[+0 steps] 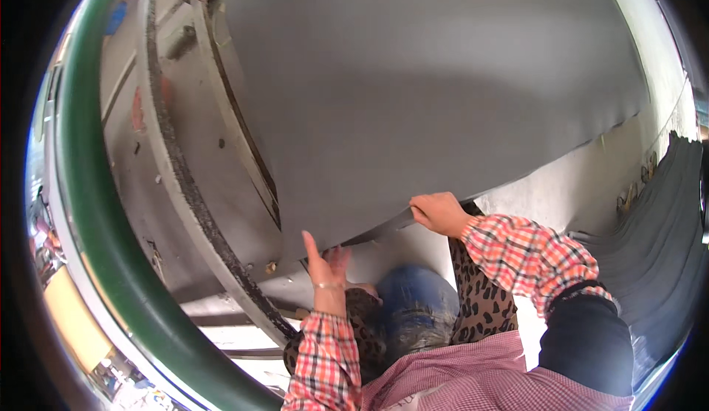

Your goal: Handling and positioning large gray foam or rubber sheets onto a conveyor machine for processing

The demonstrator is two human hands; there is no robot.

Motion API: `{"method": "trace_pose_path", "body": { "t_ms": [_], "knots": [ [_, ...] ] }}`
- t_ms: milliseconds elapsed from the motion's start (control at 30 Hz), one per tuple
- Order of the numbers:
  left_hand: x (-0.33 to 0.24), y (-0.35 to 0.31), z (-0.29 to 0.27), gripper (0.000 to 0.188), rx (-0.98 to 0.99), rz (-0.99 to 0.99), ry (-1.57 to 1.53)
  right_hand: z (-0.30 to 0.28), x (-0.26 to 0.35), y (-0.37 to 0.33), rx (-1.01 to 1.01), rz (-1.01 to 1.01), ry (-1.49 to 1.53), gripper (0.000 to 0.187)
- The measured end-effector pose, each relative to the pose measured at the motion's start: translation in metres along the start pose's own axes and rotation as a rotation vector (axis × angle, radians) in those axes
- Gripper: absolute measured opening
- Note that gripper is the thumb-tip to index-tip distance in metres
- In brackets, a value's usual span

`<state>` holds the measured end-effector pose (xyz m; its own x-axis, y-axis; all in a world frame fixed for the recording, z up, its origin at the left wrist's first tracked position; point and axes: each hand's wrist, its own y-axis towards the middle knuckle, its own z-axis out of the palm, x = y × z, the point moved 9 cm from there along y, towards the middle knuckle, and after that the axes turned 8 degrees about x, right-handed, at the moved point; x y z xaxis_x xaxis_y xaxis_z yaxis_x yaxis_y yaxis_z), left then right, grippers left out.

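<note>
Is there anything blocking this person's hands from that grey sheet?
Nothing visible. The right hand pinches the near edge of the sheet, and the left hand is open at its near left corner; whether it touches is unclear.

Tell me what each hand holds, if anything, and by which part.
The right hand holds the gray sheet by its near edge. The left hand, open at the sheet's near-left corner, shows no clear grip.

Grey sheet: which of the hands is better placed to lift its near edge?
Right, probably: the right hand looks closed on the near edge of the grey sheet, fingers curled. The left hand is at the near left corner, thumb and fingers spread.
</note>
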<state>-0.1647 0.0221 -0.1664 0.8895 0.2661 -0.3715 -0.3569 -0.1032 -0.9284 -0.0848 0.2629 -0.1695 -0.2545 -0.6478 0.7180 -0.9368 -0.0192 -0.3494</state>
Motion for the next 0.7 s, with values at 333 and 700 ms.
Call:
{"method": "trace_pose_path", "body": {
  "t_ms": [333,700],
  "knots": [
    [-0.201,-0.259,0.294,0.017,0.37,1.34,1.017,-0.235,0.094,-0.108,-0.841,0.019,0.285,0.01],
    [-0.544,-0.598,0.145,0.029,0.69,1.578,0.587,-0.405,0.396,-0.211,-0.913,-0.444,-0.348,0.07]
  ]
}}
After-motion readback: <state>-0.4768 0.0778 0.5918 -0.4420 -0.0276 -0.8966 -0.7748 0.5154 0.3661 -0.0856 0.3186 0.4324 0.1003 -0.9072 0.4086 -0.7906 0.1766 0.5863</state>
